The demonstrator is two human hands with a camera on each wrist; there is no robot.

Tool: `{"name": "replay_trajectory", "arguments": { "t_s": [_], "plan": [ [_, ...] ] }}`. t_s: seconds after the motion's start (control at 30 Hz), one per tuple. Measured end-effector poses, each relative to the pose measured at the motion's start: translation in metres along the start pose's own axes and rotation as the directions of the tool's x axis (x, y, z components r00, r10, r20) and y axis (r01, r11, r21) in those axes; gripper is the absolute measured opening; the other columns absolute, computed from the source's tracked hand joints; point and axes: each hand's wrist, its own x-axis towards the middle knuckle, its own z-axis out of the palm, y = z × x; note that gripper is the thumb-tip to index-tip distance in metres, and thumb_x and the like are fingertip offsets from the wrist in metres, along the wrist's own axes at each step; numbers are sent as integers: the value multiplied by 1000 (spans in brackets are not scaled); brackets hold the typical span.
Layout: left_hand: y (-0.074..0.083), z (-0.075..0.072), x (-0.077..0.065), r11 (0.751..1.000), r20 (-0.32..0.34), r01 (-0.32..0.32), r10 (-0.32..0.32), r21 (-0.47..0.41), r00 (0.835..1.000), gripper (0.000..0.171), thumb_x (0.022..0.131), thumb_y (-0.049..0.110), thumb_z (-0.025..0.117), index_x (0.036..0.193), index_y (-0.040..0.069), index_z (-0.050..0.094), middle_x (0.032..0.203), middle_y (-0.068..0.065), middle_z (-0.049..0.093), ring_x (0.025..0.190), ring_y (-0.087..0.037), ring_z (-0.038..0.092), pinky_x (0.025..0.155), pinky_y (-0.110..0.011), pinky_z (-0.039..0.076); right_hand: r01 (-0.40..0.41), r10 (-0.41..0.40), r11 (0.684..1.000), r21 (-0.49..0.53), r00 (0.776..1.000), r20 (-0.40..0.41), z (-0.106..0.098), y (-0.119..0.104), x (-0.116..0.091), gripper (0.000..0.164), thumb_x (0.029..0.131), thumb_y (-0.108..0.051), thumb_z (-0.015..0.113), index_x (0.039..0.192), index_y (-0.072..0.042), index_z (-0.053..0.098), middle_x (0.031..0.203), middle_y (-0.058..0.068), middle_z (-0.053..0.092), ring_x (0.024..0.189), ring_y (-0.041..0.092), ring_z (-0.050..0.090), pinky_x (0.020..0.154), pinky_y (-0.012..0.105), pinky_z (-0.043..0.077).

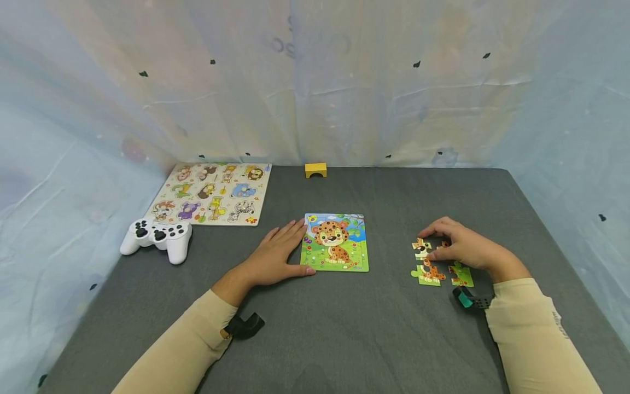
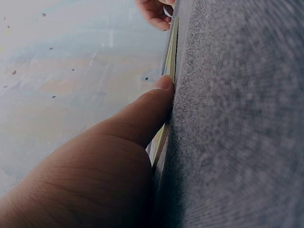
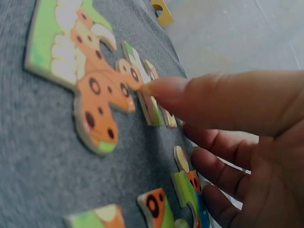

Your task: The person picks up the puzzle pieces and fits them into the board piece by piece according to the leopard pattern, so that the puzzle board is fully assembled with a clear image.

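Observation:
My left hand [image 1: 275,257] lies with its fingers extended along the left edge of a square leopard puzzle board [image 1: 307,262] in the middle of the table. Its thumb rests at the board's lower left edge, seen side-on in the left wrist view. On the right, my right hand [image 1: 462,244] pinches a leopard-face puzzle piece [image 1: 421,250] between thumb and index finger. Just nearer lies a leopard-body piece [image 1: 429,273], with a green and orange piece [image 1: 461,274] beside it. Further pieces [image 3: 192,187] lie partly hidden under the right hand.
A wooden animal peg board [image 1: 211,191] lies at the back left. In front of it is a white game controller [image 1: 159,236], touching its near corner. A yellow arch block [image 1: 315,169] stands at the table's back edge, by the hanging sheet [image 1: 344,109].

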Motion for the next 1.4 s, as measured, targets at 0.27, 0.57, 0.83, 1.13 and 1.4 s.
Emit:
{"name": "replay_trajectory", "arguments": {
  "t_s": [0.27,0.57,0.83,1.13,1.4],
  "plan": [
    [-2,1,0,1000,0,-2,2,-12,1000,114,97,77,65,176,10,18,182,-4,10,166,-25,4,129,-58,1,-51,52,995,87,999,-7,2,-7,2,39,101,-15,83,131,-1,61,121,13,63,105,30,62,80,40,57],
    [-1,1,0,1000,-3,-8,8,0,1000,113,97,76,66,176,10,18,182,-4,10,166,-26,5,129,-58,2,-53,78,987,154,983,-164,1,-9,3,31,108,-19,75,132,-1,65,106,13,66,88,29,67,73,38,60],
    [-5,4,1,1000,-12,-16,16,-17,1000,115,96,80,63,176,11,18,182,-3,10,166,-24,3,129,-59,1,-13,67,984,175,950,-306,2,-12,4,36,112,-30,68,138,-6,70,103,15,71,80,37,68,65,44,61],
    [-2,2,1,1000,12,1,-1,-1,1000,114,97,78,65,176,12,16,182,-2,8,166,-23,2,129,-57,0,32,53,972,234,936,-349,6,-35,6,39,110,-30,72,139,-4,69,99,15,72,81,38,65,62,44,59],
    [-6,3,2,1000,6,-9,9,-4,1000,114,97,77,65,176,11,16,182,-2,8,166,-24,3,129,-58,1,93,19,961,261,917,-398,20,-57,11,29,110,-27,73,133,-9,73,101,13,70,84,31,62,58,39,51]
  ]
}}
